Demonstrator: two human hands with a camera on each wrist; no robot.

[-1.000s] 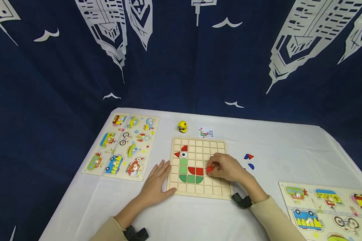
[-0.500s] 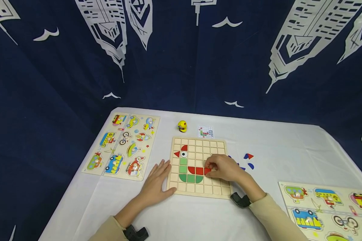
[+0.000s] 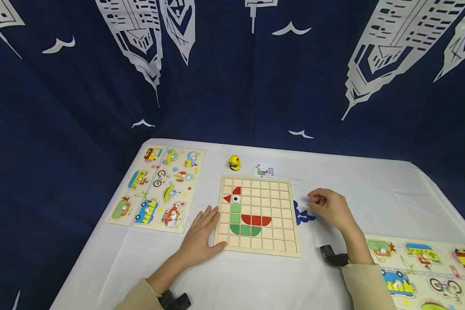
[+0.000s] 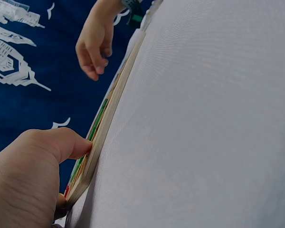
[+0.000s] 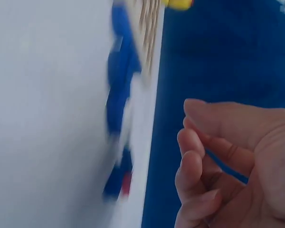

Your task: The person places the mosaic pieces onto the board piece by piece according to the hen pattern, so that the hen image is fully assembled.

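A wooden grid board (image 3: 271, 245) lies in the middle of the table, bearing a bird-like figure: green pieces (image 3: 246, 230), a round eye piece (image 3: 236, 199) and a row of red pieces (image 3: 256, 220). My left hand (image 3: 201, 242) rests at the board's left side, fingers extended; its thumb (image 4: 73, 145) touches the board's edge in the left wrist view. Off the board's right side, my right hand (image 3: 333, 209) is raised beside the loose blue pieces (image 3: 303, 217), fingers loosely bent around nothing. In the right wrist view a red piece (image 5: 126, 183) shows among the blurred blue ones.
Behind the board stand a yellow toy duck (image 3: 234, 162) and a small picture card (image 3: 264, 170) with a gridded bird design. A vehicle puzzle board (image 3: 156, 228) lies on the left, another puzzle board (image 3: 421, 280) at the front right. A dark blue curtain (image 3: 232, 99) hangs behind.
The right hand has set a red piece at the right end of the red row, let go and moved right to the loose pieces. The left hand has stayed put.
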